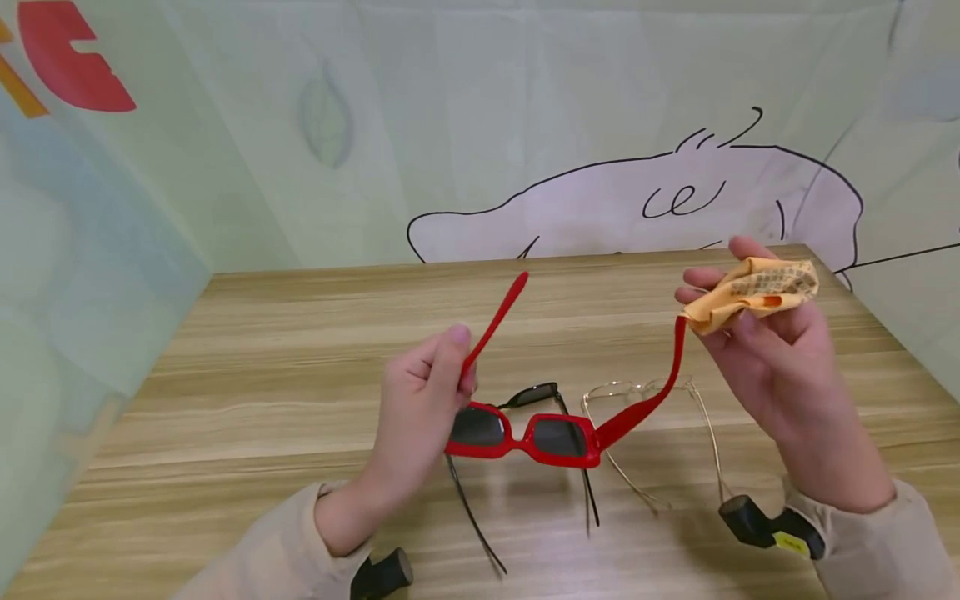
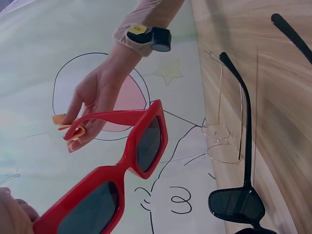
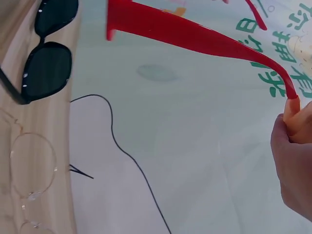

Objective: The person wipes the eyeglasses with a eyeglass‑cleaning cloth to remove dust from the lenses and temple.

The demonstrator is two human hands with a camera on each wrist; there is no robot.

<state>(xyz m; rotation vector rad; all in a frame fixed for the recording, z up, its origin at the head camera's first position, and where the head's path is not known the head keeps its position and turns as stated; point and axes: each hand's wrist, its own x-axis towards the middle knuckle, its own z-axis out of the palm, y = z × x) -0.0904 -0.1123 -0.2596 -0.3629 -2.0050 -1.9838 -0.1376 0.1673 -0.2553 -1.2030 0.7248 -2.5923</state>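
Red-framed sunglasses (image 1: 558, 440) with dark lenses are held above the table, both temples unfolded. My left hand (image 1: 423, 400) grips them by the left temple near its hinge, thumb on top. An orange printed cloth (image 1: 757, 292) is pinched in my right hand (image 1: 795, 358), folded around the tip of the right temple. In the left wrist view the cloth (image 2: 73, 127) wraps that temple end between thumb and fingers. The right wrist view shows the red temple (image 3: 204, 39) running into the cloth (image 3: 292, 109).
Black sunglasses (image 1: 531, 395) lie on the wooden table (image 1: 262, 392) beneath the red pair. Thin gold-framed glasses (image 1: 705, 417) lie to their right. A printed backdrop (image 1: 465, 100) stands behind the table. Black wrist cameras (image 1: 772, 527) sit on both sleeves.
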